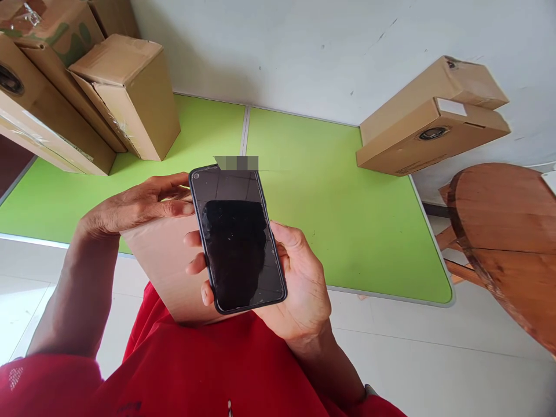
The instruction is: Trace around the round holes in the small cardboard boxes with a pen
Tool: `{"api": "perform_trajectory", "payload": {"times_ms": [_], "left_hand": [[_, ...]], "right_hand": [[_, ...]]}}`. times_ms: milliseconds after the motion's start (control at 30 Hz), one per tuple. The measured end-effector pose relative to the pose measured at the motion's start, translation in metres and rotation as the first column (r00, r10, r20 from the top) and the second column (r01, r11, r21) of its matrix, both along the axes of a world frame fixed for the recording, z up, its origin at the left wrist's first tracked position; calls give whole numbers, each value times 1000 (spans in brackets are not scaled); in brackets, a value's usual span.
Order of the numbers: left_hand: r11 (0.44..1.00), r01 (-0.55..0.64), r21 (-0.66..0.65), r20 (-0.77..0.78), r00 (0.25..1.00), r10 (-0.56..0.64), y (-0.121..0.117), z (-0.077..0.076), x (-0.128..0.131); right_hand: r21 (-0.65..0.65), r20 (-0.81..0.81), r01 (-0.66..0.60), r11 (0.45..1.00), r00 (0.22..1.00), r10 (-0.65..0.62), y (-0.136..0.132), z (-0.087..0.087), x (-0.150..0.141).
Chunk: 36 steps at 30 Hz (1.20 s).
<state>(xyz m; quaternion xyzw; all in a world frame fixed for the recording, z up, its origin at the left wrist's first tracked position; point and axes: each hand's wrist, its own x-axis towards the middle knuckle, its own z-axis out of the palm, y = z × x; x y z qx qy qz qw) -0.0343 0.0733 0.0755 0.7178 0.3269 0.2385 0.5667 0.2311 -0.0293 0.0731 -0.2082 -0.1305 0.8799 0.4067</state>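
Observation:
My right hand (299, 284) is wrapped around a black smartphone (238, 237) with a dark screen, held upright in front of me; its fingertips curl round the phone's left edge. Under and behind the phone lies a pale cardboard box (160, 260), resting against my red shirt. My left hand (134, 205) rests on the box's top edge, fingers stretched toward the phone's upper left corner, the thumb close to the phone's side.
A low green table (339, 208) stands ahead against a white wall. Several cardboard boxes (125, 92) are piled at its back left, two flat boxes (430, 121) at its back right. A wooden stool (508, 231) stands at the right. Pale floor tiles lie below.

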Motion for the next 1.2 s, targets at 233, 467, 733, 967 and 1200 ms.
{"api": "perform_trajectory", "payload": {"times_ms": [233,467,733,967,1200], "left_hand": [[997,-12,-80,-36,999,10,0,0,-2],[980,-153,-123,-143,980,135,-1,1,-5],[958,-222,-184,-176,966,190,-3,-1,-9],[965,-210,-160,-206,963,175,-3,2,-8],[978,-174,-119,-212,966,147,0,3,-6]], "right_hand": [[43,-26,-10,999,1000,11,3,0,-1],[54,-118,-17,998,993,23,4,-1,-4],[62,-109,-22,998,994,28,4,-4,-5],[72,-110,3,997,994,5,3,-1,-2],[142,-112,26,989,994,-10,7,1,-4]]}}
